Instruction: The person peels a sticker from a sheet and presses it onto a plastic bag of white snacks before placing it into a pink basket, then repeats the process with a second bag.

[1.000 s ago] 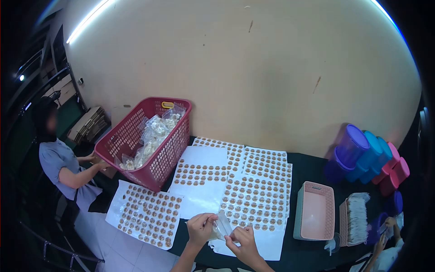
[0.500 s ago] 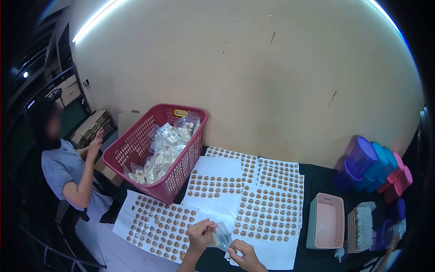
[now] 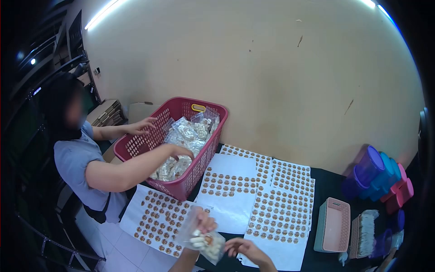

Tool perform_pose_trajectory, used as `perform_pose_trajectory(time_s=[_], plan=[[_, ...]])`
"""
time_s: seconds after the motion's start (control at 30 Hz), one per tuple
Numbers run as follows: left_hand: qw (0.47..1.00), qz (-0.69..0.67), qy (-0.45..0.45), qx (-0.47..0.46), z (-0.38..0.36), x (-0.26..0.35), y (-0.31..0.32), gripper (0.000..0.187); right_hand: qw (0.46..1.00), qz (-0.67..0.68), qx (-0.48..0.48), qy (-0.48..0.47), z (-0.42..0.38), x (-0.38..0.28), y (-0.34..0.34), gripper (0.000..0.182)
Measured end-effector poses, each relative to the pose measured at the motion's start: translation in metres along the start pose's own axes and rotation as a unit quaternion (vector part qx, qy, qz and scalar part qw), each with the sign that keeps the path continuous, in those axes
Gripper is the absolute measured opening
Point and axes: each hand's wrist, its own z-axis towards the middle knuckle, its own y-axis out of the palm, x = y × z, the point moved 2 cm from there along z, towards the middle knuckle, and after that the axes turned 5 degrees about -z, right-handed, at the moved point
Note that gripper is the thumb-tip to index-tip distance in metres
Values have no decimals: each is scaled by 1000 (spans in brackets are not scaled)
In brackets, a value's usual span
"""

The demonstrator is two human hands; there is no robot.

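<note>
Bag: a small clear bag, pale pieces inside and a round brown label showing; held up over the near edge of the table, just in front of the sticker sheets.
Left hand: mine, fingers closed together on the bag's upper part.
Right hand: mine, fingers apart and loosely bent beside the bag's corner, clamped on nothing I can see; whether the tips touch, I cannot tell.
Change: a half second ago both my hands had the bag; my right has since let go, so I judge the left carries it alone. The co-worker now has one hand down among the basket's bags, the other over its far side.
Sheets: white, with rows of round brown stickers, on a dark cloth.
Red basket: large, mesh-walled, holding many clear bags of pale pieces.
Pink basket: shallow, set in a pale green one.
Narrow basket: pinkish, with a row of white packets.
Tubs: purple, blue and pink, clustered at far right.
</note>
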Motion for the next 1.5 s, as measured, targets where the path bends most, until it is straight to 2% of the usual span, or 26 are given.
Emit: perform_pose_trajectory(time_s=[0.03,0.07,0.13,0.23,0.3,0.37,0.4,0.43,0.5,0.53,0.57,0.63,0.7,0.77,0.8,0.83,0.9,0.93,1.03,1.07,1.17,1.23,1.3,1.37,1.43,1.5], plan=[[995,-70,-64,12,-1,-9,-11,25,996,-27,-74,29,6,4,11,20],[989,-126,-72,19,-1,-14,-20,25,996,-28,-75,27,10,11,14,20],[980,-184,-78,26,-4,-14,-32,26,976,190,-26,107,15,26,21,26],[966,-230,-118,24,-8,-10,-38,27,982,136,18,129,14,23,41,32],[935,-329,-129,31,-7,-11,-37,29,987,96,27,129,16,37,35,34],[938,-315,-132,62,-1,-13,-36,32,979,128,-8,160,13,39,32,14],[928,-323,-174,66,4,-18,-42,31,979,128,-5,157,14,35,34,14],[916,-332,-215,70,10,-24,-50,31,987,118,11,104,16,26,37,25],[906,-303,-292,48,27,-42,-99,34,985,170,18,4,17,18,32,39],[937,-135,-289,140,32,-43,-99,37,982,173,68,-11,16,11,25,40],[934,39,-277,223,39,-42,-99,42,977,176,118,-27,15,2,17,41],[914,210,-262,230,36,-43,-68,51,976,65,188,-84,8,-8,-3,42],[906,185,-328,193,34,-43,-46,61,955,16,272,-114,-5,-15,-18,43],[883,235,-381,142,17,-48,-62,53,939,12,316,-133,-14,-23,-21,44],[853,378,-349,85,12,-47,-46,37,936,13,326,-134,-16,-24,-23,44],[852,374,-358,83,10,-52,-45,37,939,7,317,-133,-17,-24,-23,44],[756,599,-258,56,9,-52,-43,22,942,4,311,-129,-16,-23,-16,44],[755,599,-262,55,7,-53,-42,22,946,-37,297,-125,-13,-25,-10,43],[848,499,-154,93,7,-45,-31,18,955,-106,263,-86,-12,-25,-8,36],[853,491,-146,100,6,-41,-24,17,951,-127,272,-73,-11,-28,-6,33],[836,534,-107,60,-2,-34,-13,16,951,-186,247,-27,-14,-25,-13,35],[802,587,-96,52,-8,-31,-3,16,982,-117,141,-39,-15,-28,-3,36],[746,663,-67,-4,-12,-30,9,16,985,-106,128,-41,-19,-35,11,33],[766,637,-88,2,-20,-31,7,19,969,-70,231,-52,-20,-37,16,31],[842,533,-83,18,-24,-36,9,23,968,-96,223,-59,-26,-41,16,31],[832,545,-102,5,-28,-36,14,29,967,-119,216,-65,-30,-40,14,32]])
